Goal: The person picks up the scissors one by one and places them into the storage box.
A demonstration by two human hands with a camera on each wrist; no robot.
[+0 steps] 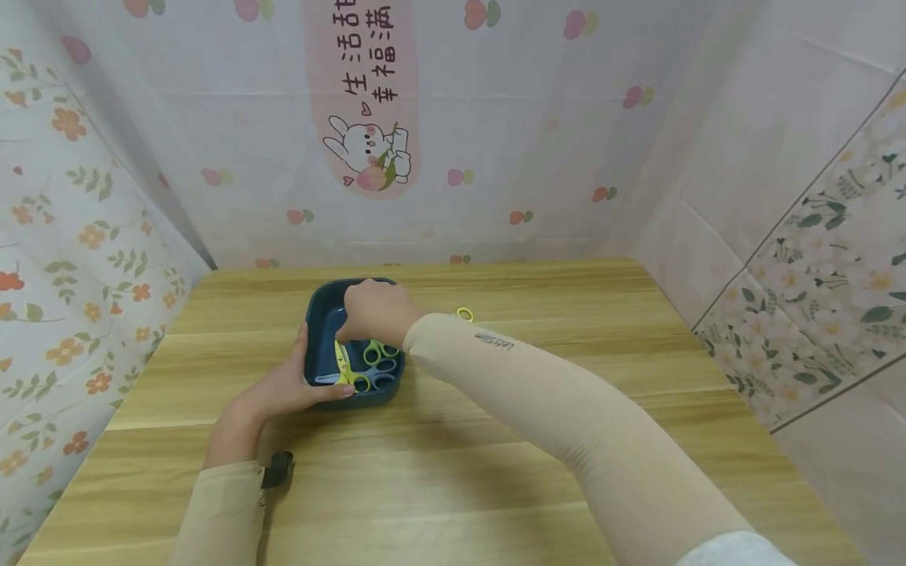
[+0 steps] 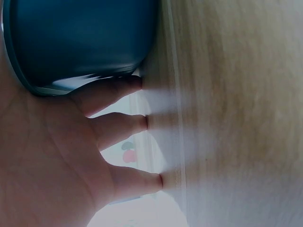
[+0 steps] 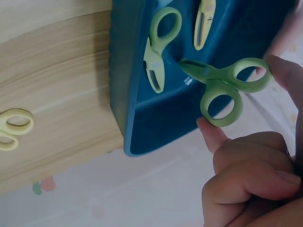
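Note:
A dark blue plastic bin [image 1: 311, 330] sits at the back left of the table. My left hand [image 1: 283, 385] lies against its near left corner, thumb along the front rim, the other fingers fairly straight and spread down to the tabletop in the left wrist view. My right hand [image 1: 378, 309] is over the bin. In the right wrist view it pinches green scissors [image 3: 216, 75] by the handle loops, blades closed. Those scissors are hidden by the hand in the head view. Inside the bin lie yellow scissors [image 1: 343, 363], blue scissors [image 1: 373, 375] and other green scissors [image 3: 155, 56].
Another pair of yellow scissors [image 3: 6, 125] lies on the table [image 1: 538, 393] just right of the bin, mostly behind my right sleeve [image 1: 524, 362] in the head view. A printed curtain [image 1: 495, 141] hangs behind the table's back edge.

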